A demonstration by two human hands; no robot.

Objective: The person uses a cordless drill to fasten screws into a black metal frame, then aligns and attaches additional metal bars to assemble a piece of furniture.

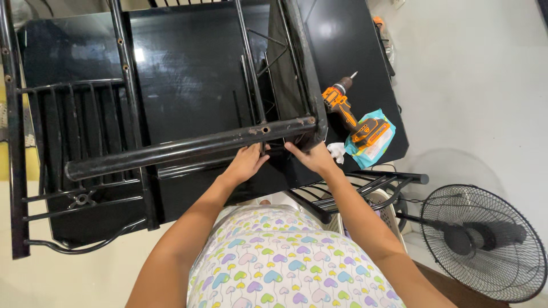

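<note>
A black metal tube frame (188, 145) with bars and scrollwork lies across a glossy black table (188, 63). My left hand (246, 162) reaches under the thick front tube of the frame, fingers curled against a thin upright rod. My right hand (311, 156) is just to the right of it, fingers pressed at the frame's lower corner near the tube's end. What the fingertips hold is hidden by the tube. An orange and black cordless drill (349, 112) lies on the table to the right of my right hand.
A blue and white plastic packet (374, 147) lies under the drill's base, with a white scrap beside it. Another black barred frame piece (354, 191) sticks out below the table at right. A black standing fan (485, 242) is on the floor at lower right.
</note>
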